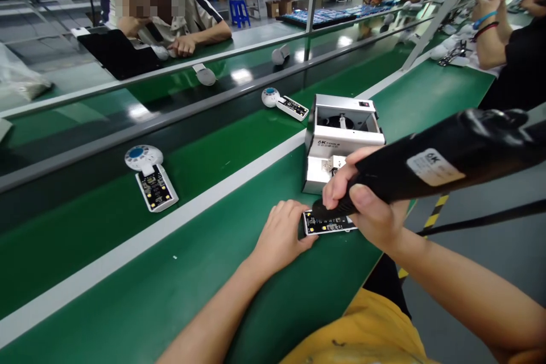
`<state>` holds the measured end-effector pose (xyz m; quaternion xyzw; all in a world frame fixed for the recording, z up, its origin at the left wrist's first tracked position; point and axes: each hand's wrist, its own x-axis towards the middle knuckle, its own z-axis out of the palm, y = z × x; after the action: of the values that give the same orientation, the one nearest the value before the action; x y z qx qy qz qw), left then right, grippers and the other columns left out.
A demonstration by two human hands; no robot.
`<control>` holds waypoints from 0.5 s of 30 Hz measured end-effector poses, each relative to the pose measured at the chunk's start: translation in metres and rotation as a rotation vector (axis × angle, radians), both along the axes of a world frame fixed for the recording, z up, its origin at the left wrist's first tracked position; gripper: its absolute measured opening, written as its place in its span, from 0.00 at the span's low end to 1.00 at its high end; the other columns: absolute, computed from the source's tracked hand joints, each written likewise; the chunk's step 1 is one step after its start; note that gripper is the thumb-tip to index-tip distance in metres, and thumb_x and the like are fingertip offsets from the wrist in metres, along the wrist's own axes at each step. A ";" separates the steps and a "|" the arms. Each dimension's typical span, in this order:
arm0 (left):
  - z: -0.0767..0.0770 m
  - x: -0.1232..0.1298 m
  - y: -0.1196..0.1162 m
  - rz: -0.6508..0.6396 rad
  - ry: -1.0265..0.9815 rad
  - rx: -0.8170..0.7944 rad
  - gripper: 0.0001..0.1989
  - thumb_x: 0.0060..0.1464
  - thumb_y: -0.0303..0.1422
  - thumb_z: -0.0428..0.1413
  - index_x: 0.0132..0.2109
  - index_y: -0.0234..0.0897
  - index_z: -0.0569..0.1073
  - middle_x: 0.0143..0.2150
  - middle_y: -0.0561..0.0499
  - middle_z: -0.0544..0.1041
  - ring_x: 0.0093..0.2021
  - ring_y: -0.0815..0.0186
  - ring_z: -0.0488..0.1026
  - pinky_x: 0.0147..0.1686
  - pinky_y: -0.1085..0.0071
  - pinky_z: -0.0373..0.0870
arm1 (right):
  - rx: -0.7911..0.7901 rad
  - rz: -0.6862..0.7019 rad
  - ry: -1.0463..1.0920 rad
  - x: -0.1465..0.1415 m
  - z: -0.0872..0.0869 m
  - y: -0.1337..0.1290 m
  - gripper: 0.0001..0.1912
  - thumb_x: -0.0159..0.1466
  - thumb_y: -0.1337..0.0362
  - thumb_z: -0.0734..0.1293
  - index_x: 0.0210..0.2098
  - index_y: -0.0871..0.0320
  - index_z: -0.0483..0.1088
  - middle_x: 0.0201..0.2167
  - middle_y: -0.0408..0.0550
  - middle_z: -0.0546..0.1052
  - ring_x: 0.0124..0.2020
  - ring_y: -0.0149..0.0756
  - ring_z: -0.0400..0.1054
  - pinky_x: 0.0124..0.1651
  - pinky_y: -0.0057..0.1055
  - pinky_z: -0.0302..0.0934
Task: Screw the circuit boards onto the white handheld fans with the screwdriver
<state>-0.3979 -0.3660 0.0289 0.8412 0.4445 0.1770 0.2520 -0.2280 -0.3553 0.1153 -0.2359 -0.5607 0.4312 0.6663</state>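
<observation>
My left hand (281,236) presses on the left end of a white housing with an exposed circuit board (328,223), holding it flat on the green workbench mat (191,273). My right hand (362,199) grips a black electric screwdriver (443,162), whose front end sits on the board and hides the bit. Behind the hands stands a silver 6K Tools screw feeder (343,142). Two similar boards lie on the mat: one with a white round part and blue centre (153,182), and another farther along (292,107).
A white rail (170,205) and dark conveyor belt (140,139) run along the bench, with white round parts on a farther green belt (205,75). A seated person (170,17) is across the line. Another person's arms (490,34) work at the right.
</observation>
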 end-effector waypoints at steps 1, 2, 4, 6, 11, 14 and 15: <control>0.000 0.000 0.000 0.000 0.001 0.002 0.23 0.54 0.33 0.67 0.54 0.35 0.69 0.50 0.43 0.74 0.50 0.51 0.70 0.52 0.53 0.69 | -0.002 0.006 0.004 -0.002 -0.003 0.002 0.13 0.67 0.61 0.70 0.50 0.51 0.68 0.26 0.39 0.75 0.24 0.33 0.71 0.29 0.35 0.68; 0.000 0.000 0.000 -0.001 0.003 0.003 0.24 0.54 0.33 0.67 0.54 0.35 0.69 0.50 0.43 0.74 0.50 0.51 0.70 0.51 0.53 0.69 | -0.004 0.007 0.003 -0.004 -0.006 0.003 0.14 0.67 0.61 0.71 0.50 0.51 0.68 0.27 0.38 0.75 0.24 0.33 0.71 0.30 0.35 0.68; 0.001 0.001 -0.001 -0.002 0.006 -0.003 0.24 0.54 0.33 0.66 0.55 0.35 0.69 0.50 0.43 0.74 0.50 0.51 0.70 0.51 0.53 0.69 | -0.014 -0.020 -0.021 -0.006 -0.010 0.005 0.14 0.66 0.61 0.72 0.49 0.51 0.69 0.27 0.39 0.76 0.25 0.33 0.72 0.34 0.37 0.70; 0.001 0.001 -0.001 0.000 0.013 -0.014 0.23 0.55 0.34 0.66 0.55 0.35 0.69 0.49 0.44 0.75 0.50 0.51 0.70 0.50 0.53 0.70 | -0.030 -0.071 -0.041 -0.008 -0.011 0.007 0.13 0.64 0.60 0.73 0.46 0.52 0.70 0.26 0.39 0.76 0.26 0.35 0.73 0.36 0.39 0.71; -0.003 0.002 0.000 0.011 0.012 -0.022 0.23 0.55 0.36 0.66 0.54 0.36 0.69 0.51 0.42 0.74 0.52 0.49 0.70 0.53 0.51 0.69 | -0.125 -0.066 -0.088 -0.016 -0.009 0.015 0.12 0.60 0.60 0.75 0.40 0.53 0.70 0.23 0.39 0.75 0.21 0.34 0.70 0.28 0.36 0.69; -0.004 0.002 0.002 0.002 -0.002 -0.022 0.25 0.54 0.36 0.66 0.56 0.37 0.67 0.50 0.43 0.74 0.55 0.47 0.70 0.54 0.50 0.68 | -0.144 -0.047 -0.183 -0.019 -0.008 0.020 0.14 0.57 0.60 0.75 0.38 0.53 0.69 0.20 0.38 0.74 0.20 0.34 0.69 0.25 0.34 0.67; -0.005 0.001 0.002 0.000 -0.005 -0.022 0.26 0.54 0.36 0.66 0.57 0.37 0.67 0.50 0.43 0.74 0.55 0.47 0.70 0.54 0.50 0.68 | -0.146 -0.030 -0.206 -0.020 -0.007 0.020 0.14 0.57 0.61 0.75 0.38 0.53 0.69 0.20 0.38 0.74 0.19 0.34 0.69 0.24 0.33 0.66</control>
<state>-0.3965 -0.3643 0.0242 0.8380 0.4457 0.1741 0.2623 -0.2476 -0.3349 0.1081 -0.3352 -0.5898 0.4341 0.5927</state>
